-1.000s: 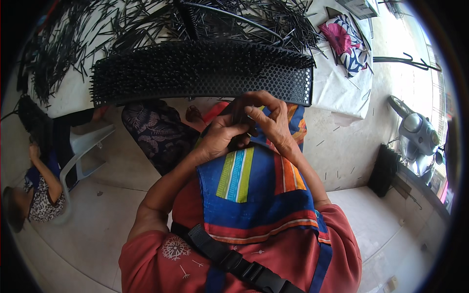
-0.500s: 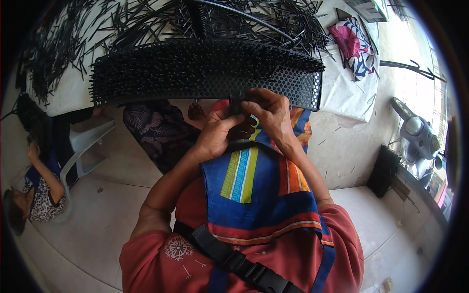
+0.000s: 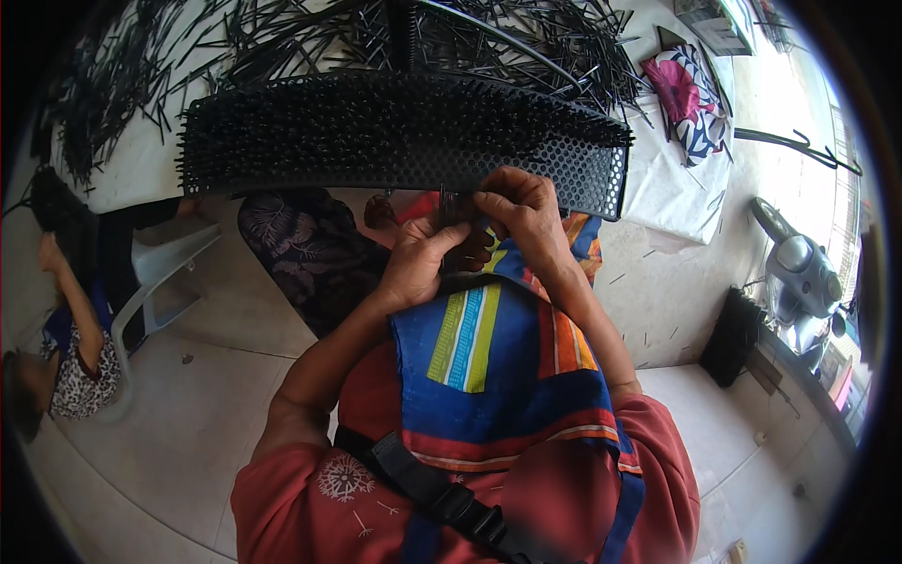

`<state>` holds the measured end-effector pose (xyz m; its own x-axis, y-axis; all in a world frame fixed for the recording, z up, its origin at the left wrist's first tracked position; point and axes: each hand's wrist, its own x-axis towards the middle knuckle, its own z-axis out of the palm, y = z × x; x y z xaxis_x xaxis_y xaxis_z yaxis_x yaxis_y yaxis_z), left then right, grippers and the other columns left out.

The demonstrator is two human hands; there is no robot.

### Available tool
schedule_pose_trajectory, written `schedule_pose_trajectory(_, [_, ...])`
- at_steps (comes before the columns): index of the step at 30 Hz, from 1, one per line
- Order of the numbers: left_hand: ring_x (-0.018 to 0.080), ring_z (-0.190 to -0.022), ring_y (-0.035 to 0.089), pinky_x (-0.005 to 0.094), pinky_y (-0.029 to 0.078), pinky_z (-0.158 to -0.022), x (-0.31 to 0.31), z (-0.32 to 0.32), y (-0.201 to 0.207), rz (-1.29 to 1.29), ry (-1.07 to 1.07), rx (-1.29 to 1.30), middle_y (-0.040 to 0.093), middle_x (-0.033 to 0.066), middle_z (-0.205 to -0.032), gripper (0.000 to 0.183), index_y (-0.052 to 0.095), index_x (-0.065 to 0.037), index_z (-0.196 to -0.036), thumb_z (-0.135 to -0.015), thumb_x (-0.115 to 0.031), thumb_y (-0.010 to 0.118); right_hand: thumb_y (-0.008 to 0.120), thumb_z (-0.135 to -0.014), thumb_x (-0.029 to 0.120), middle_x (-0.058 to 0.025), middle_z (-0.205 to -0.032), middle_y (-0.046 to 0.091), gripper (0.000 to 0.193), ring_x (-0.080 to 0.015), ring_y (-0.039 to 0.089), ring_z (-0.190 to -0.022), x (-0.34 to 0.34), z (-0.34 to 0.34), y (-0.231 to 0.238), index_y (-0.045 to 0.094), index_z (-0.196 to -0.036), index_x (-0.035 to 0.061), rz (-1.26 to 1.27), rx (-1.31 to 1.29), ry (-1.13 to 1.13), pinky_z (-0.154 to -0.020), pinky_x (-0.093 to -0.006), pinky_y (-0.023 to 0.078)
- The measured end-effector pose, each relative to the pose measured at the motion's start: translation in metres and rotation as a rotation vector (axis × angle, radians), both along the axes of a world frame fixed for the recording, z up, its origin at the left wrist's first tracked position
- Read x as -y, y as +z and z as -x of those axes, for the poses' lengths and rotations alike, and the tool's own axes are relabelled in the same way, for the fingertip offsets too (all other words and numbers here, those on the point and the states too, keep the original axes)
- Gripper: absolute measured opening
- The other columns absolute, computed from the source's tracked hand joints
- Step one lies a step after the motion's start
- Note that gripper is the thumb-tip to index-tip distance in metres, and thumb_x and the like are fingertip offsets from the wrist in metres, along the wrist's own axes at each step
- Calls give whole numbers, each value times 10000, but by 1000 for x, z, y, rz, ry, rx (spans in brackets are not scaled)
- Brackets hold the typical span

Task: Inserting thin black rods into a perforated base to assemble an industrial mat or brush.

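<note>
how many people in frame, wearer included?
2. The wearer, left hand and right hand at the black perforated panel; another person at far left. Others may be hidden.

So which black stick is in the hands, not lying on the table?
The short black stick pinched upright between the left hand and right hand, against the perforated black panel.

Pale tiled floor (image 3: 188, 414), daylit. White plastic chair (image 3: 160, 273) at left w/ another person seated by it. White-covered table (image 3: 676, 188) up top, patterned cloth (image 3: 691, 94) on it. Parked scooter (image 3: 803, 282) at right, bright light there.
</note>
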<state>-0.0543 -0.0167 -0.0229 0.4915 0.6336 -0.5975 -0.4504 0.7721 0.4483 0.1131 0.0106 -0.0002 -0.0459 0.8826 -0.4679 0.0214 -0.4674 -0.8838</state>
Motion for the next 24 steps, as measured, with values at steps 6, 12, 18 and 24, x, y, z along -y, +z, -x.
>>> schedule_pose_trajectory(6, [164, -811, 678, 294, 565, -715, -1, 1, 10, -101, 104, -176, 693, 101, -937, 192, 641, -32, -1078, -955, -127, 528, 645, -833, 16, -9, -622, 587, 35, -52, 497, -505, 0, 7, 3, 646, -818, -16, -57, -45, -72, -451, -211, 383])
schedule_pose_trajectory(12, [183, -823, 664, 316, 535, -719, -2, 13, 1, 80, 109, -234, 678, 92, -960, 194, 614, -54, -1105, -945, -142, 550, 642, -851, -27, 10, -701, 603, 43, -44, 512, -573, -3, 17, 4, 655, -883, -1, -293, -11, -313, -522, -188, 393])
schedule_pose_trajectory(18, [191, -855, 649, 353, 526, -728, 8, 13, 0, 76, 101, -150, 660, 85, -976, 207, 584, -74, -1127, -933, -140, 553, 668, -768, -79, -68, -812, 624, 136, -122, 583, -725, -24, 31, -7, 663, -880, 0, -683, 244, -246, -619, -231, 444])
schedule_pose_trajectory(24, [191, -843, 652, 353, 531, -722, 4, 12, 0, 80, 161, -74, 662, 92, -961, 222, 583, -63, -1143, -933, -113, 535, 678, -754, -76, -98, -839, 637, 157, -189, 630, -736, -26, 34, -8, 668, -889, 3, -845, 385, -120, -649, -258, 485])
